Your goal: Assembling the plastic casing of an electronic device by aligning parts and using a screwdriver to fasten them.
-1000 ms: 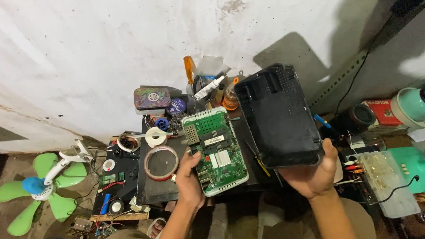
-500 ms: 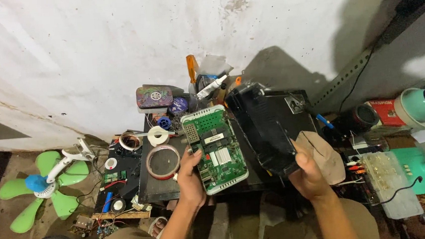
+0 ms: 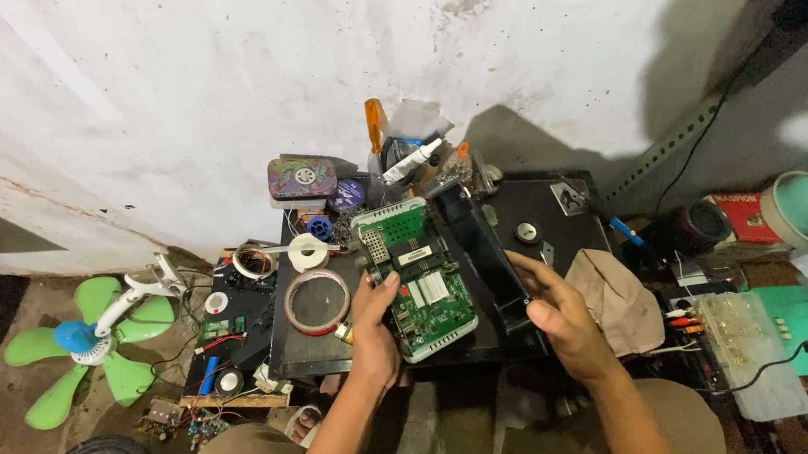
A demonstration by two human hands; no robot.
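My left hand (image 3: pixel 374 329) grips the left edge of a green circuit board in a white tray-like base (image 3: pixel 417 278), held flat over the black work table (image 3: pixel 554 209). My right hand (image 3: pixel 560 316) holds a black plastic cover (image 3: pixel 483 250) turned on edge, just right of the board. The cover stands nearly upright, its narrow side facing me.
Tape rolls (image 3: pixel 315 300), a small tin (image 3: pixel 302 177), a screwdriver with orange handle (image 3: pixel 375 125) and bottles crowd the table's back and left. A green fan blade (image 3: pixel 89 334) lies on the floor at left. A tan cloth (image 3: pixel 618 299) and clear plastic box (image 3: pixel 749 350) sit at right.
The black cover was held flat and wide in my right hand; it has since been tipped up on edge and brought closer to the circuit board. My left hand stayed put.
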